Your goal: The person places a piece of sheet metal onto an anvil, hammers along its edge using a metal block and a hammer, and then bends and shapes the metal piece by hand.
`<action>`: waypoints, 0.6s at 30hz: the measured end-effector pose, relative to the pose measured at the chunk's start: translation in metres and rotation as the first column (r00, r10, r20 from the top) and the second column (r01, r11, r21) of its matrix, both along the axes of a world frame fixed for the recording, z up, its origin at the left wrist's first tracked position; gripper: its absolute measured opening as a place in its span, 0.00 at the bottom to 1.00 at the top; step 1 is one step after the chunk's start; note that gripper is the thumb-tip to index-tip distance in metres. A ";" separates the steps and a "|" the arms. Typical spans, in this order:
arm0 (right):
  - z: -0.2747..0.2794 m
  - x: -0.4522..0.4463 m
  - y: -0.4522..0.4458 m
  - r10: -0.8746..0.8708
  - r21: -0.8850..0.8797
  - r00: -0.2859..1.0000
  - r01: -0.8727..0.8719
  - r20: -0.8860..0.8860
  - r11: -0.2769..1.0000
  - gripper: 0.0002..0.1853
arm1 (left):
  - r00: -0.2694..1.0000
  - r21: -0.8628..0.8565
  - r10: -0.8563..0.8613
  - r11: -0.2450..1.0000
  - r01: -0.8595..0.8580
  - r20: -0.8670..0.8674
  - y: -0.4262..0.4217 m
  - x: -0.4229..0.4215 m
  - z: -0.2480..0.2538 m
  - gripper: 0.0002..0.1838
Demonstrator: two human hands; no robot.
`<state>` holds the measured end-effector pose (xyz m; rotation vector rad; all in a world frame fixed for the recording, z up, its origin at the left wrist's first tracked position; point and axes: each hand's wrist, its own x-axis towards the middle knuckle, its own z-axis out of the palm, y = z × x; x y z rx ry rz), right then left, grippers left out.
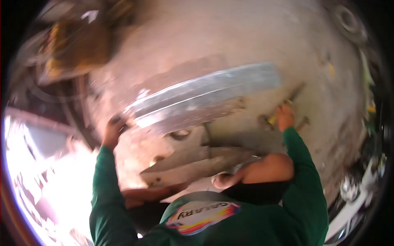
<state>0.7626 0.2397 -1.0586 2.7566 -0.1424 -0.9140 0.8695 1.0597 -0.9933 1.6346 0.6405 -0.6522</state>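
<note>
A long, shiny folded sheet-metal channel lies slantwise on the floor in front of me. At its left end my left hand is closed round a small dark object, blurred and of a kind I cannot make out. Off to the right, my right hand has its fingers closed at a tool with a dark blade and yellow parts; blur hides its exact kind. A yellow piece shows just left of that hand, and a short brownish piece lies to its right.
Between the metal and my legs lies a long angular beam, with a ring-like object behind it. A yellow-and-brown box-shaped thing stands at upper left. A round wheel-like object is at upper right; clutter lines the right edge.
</note>
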 end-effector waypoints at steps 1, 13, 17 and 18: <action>-0.027 -0.011 -0.017 0.115 -0.004 0.989 -0.116 0.088 0.993 0.20 | 0.998 0.031 0.059 0.998 -0.059 -0.014 -0.010 0.007 0.006 0.10; 0.134 0.004 0.015 0.112 0.058 0.979 -0.103 -0.168 0.993 0.16 | 0.997 0.230 0.074 0.971 -0.066 -0.029 -0.048 0.016 -0.105 0.19; 0.151 0.028 0.017 0.109 0.192 0.994 -0.106 -0.007 0.976 0.14 | 0.999 0.267 0.015 0.964 -0.003 -0.041 -0.062 0.024 -0.093 0.26; 0.163 0.039 0.032 0.114 0.187 0.993 -0.111 -0.006 0.976 0.14 | 0.994 0.354 -0.100 0.929 0.106 -0.034 -0.071 0.028 -0.077 0.27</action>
